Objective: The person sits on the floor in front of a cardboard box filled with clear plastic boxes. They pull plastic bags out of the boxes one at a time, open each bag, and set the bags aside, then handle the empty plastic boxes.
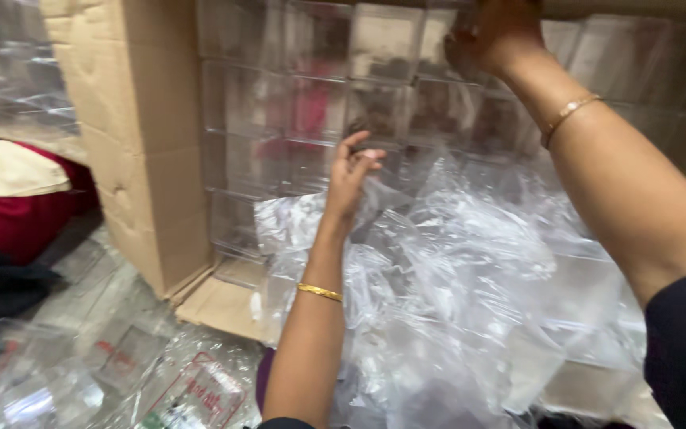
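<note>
Nearest to us, at the lower left, loose clear plastic sleeves (121, 373) with red printing lie scattered flat on the floor. Just beyond them our left forearm rises, a gold bangle (319, 292) at the wrist, into a big crumpled heap of clear plastic sheeting (454, 286) that spills out of an open cardboard carton (132, 151) lying on its side.

Our left hand (351, 179) sits at the top edge of that sheeting, fingers (363, 157) curled loosely and partly open; it appears to pinch a fold of the film, though the blur keeps us from being sure how firm the hold is. Behind it, filling the carton, stand stacked rows of clear plastic boxes (319, 95), packed tight against each other in a grid.

Farther up, our right hand (490, 36) reaches to the top row of the stack, a thin bracelet (567, 113) on that wrist. Its fingers bend over the upper edge of a box, but the hand is blurred and cut by the frame, so we cannot tell whether it has closed on anything.

We judge that the work goes best if we hold the film well clear of the box fronts with the left hand, and draw from the top row squarely, since the boxes are slick, light, and lean on their neighbours. At far left lie red and cream cloths (17, 195).
</note>
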